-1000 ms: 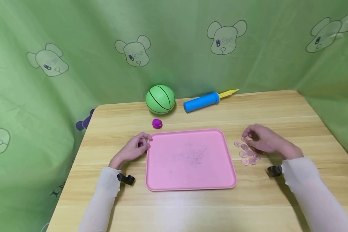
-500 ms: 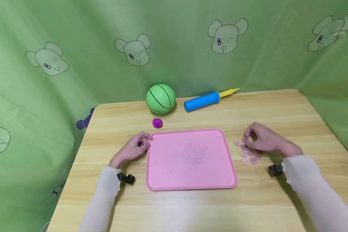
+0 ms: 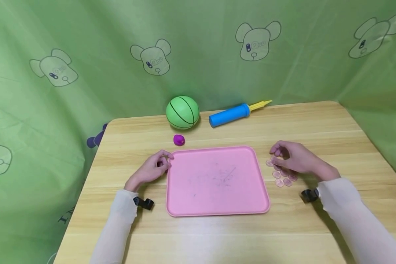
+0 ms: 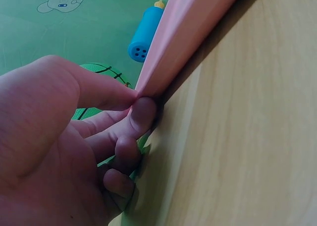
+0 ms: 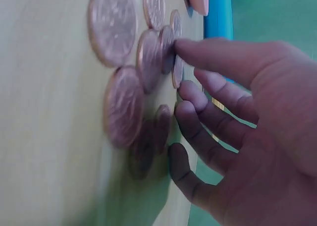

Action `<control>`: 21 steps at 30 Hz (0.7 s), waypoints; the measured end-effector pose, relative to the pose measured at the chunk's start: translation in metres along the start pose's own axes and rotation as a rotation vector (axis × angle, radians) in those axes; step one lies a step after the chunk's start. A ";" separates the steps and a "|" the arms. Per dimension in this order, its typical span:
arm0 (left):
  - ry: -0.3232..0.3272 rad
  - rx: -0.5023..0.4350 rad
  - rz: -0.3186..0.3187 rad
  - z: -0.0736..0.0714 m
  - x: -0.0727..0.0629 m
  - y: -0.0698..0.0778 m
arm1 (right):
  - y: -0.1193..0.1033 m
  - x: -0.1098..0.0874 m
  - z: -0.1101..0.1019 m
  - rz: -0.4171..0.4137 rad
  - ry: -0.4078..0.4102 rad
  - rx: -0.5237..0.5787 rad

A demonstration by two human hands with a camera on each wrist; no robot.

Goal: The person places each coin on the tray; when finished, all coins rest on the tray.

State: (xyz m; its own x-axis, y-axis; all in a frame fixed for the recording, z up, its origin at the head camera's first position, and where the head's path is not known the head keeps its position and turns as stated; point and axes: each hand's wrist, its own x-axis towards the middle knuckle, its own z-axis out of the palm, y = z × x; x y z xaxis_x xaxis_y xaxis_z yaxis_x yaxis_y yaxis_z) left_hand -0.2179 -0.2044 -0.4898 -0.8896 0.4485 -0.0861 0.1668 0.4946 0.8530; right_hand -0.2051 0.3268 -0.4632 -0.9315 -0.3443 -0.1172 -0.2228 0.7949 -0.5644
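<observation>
My left hand (image 3: 151, 167) pinches the left rim of a shallow pink tray (image 3: 217, 211) near its far corner; thumb and index finger meet on that rim (image 4: 168, 62) in the left wrist view. To the right of the tray, my right hand (image 3: 295, 156) is over a cluster of copper-coloured coins (image 3: 279, 183). One coin (image 3: 273, 158) is between its thumb and index finger at the cluster's far side. From the right wrist, the thumb tip is against the coins (image 5: 124, 107), and the other fingers bend loosely. The hand partly hides some coins.
A green ball (image 3: 183, 112) with black lines stands at the table's back edge. Beside it lies a blue hand pump (image 3: 229, 115) with a yellow nozzle. A small purple toy (image 3: 179, 140) sits behind the tray. Green printed cloth (image 3: 201, 47) surrounds the wooden table (image 3: 198, 238).
My right hand shifts slightly right, then left, and the coin between thumb and index finger moves left with it. The left hand and tray stay in place.
</observation>
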 end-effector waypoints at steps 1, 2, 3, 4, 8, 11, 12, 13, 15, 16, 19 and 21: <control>0.001 -0.001 0.000 0.000 0.000 0.000 | -0.001 0.001 -0.001 0.009 -0.010 0.006; 0.001 -0.002 0.001 0.000 0.000 0.000 | -0.002 0.002 -0.001 0.012 -0.020 0.009; 0.000 -0.001 0.003 0.000 0.000 0.000 | -0.002 0.003 -0.002 0.016 -0.032 0.016; -0.001 -0.001 0.004 0.000 0.000 0.000 | -0.002 0.004 -0.002 0.020 -0.045 0.024; -0.005 0.005 0.006 0.000 0.001 0.000 | -0.003 0.007 -0.001 0.030 -0.086 0.046; -0.007 0.006 0.003 -0.001 0.000 0.001 | -0.005 0.009 0.002 0.023 -0.082 0.034; -0.007 0.006 0.002 -0.001 0.000 0.001 | -0.005 0.009 0.003 0.017 -0.073 0.025; -0.007 0.006 0.002 -0.001 0.000 0.001 | -0.006 0.009 0.004 0.011 -0.066 0.023; -0.006 0.007 0.005 -0.001 0.000 0.001 | -0.008 0.008 0.005 -0.006 -0.051 0.019; -0.005 0.008 0.007 -0.001 0.000 0.001 | -0.008 0.008 0.006 -0.017 -0.044 0.017; -0.003 0.010 0.011 -0.001 0.000 0.000 | -0.010 0.008 0.006 -0.045 -0.020 0.019; -0.001 0.010 0.012 -0.001 0.000 -0.001 | -0.012 0.007 0.006 -0.047 0.008 0.018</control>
State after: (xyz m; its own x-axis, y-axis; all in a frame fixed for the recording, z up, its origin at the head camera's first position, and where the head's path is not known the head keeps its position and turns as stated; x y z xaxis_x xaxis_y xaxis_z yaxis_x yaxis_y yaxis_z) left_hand -0.2184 -0.2050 -0.4900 -0.8869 0.4556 -0.0764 0.1819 0.4964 0.8488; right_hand -0.2077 0.3121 -0.4621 -0.9226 -0.3766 -0.0837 -0.2608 0.7687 -0.5841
